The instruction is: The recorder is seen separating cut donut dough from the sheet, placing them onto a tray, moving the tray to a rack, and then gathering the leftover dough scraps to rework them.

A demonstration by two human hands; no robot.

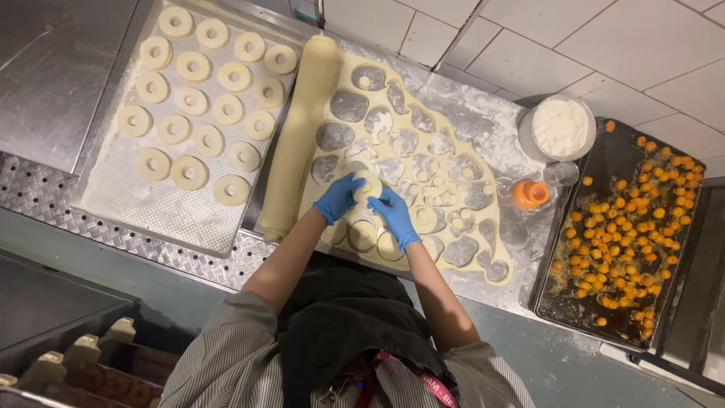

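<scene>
Floury steel counter (483, 121): two gloved hands, left hand (337, 198) and right hand (394, 215), lift perhaps one dough ring (368, 186).

tray left (113, 198): rows of cut dough rings (198, 98)
tub far right (557, 128): flour
orange cutter (530, 194): beside tub
dark tray right (600, 174): orange balls (627, 234)

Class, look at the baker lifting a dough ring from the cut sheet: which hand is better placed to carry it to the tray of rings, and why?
Probably the left hand. Both gloved hands hold the dough ring, but the tray of rings lies on the left, beyond the rolled dough. The right hand would have to cross over.
</scene>
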